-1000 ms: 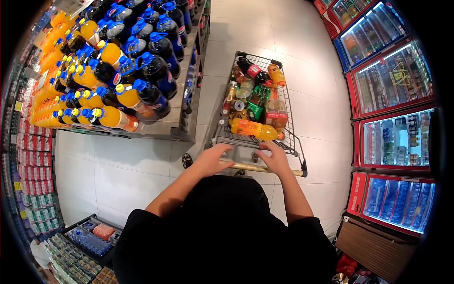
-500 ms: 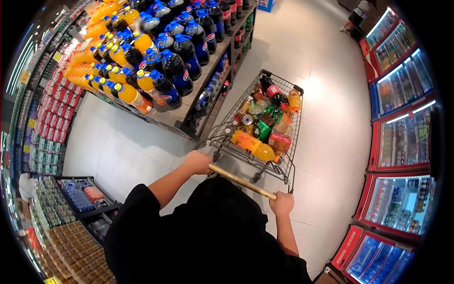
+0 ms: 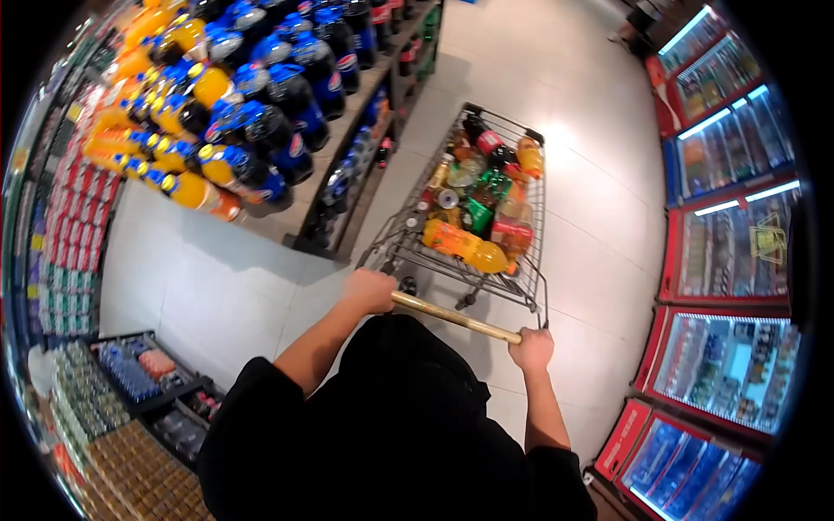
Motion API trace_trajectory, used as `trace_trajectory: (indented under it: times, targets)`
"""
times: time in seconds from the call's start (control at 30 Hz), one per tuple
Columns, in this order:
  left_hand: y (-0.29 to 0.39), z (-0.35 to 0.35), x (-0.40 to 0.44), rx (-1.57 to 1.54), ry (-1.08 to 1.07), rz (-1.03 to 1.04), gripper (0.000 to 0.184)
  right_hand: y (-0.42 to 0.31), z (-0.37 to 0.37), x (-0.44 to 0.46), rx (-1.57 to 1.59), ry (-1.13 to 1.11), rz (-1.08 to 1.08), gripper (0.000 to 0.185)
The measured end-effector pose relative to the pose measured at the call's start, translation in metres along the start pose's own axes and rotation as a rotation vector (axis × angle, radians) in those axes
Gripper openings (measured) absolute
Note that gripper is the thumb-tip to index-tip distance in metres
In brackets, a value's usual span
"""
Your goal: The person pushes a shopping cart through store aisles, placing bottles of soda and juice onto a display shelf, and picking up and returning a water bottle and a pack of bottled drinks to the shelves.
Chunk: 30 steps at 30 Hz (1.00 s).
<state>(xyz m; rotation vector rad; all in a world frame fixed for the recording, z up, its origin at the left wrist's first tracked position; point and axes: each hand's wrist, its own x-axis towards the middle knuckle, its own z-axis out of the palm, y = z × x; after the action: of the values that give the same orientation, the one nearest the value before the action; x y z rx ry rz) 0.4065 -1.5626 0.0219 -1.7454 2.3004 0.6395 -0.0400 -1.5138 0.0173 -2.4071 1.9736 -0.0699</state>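
My left hand is wrapped round the left end of the shopping cart's handle. Round the right end of that bar, my right hand is closed too. Ahead of both hands stands the wire shopping cart, loaded with several drink bottles. An orange drink bottle lies across the near end of the load. Beside it are a green bottle and a bottle with a red label. A dark cola bottle and a smaller orange bottle lie toward the far end.
A display shelf of cola and orange drink bottles stands left of the cart, its corner close by. Glass-door fridges line the right side. Stacked drinks fill the lower left. A person is far ahead at upper right.
The view has shifted, so the cart and its bottles sit slightly higher and further left. The bottle display has also slid left and up. Both hands keep their grip on the handle.
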Motion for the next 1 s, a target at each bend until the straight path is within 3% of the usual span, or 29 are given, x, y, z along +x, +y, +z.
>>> trace_trajectory:
  times: [0.23,0.5,1.0]
  targets:
    - [0.018,-0.03,0.06,-0.035,0.121,0.014,0.019,0.051,-0.006,0.074,-0.03,-0.097,0.006,0.014]
    - [0.029,-0.046,0.153,-0.079,0.246,0.064,0.018,0.114,-0.02,0.183,-0.141,-0.462,-0.018,0.023]
    - [0.075,-0.133,0.336,-0.119,0.076,-0.152,0.022,0.233,-0.025,0.388,-0.082,-0.383,-0.093,0.019]
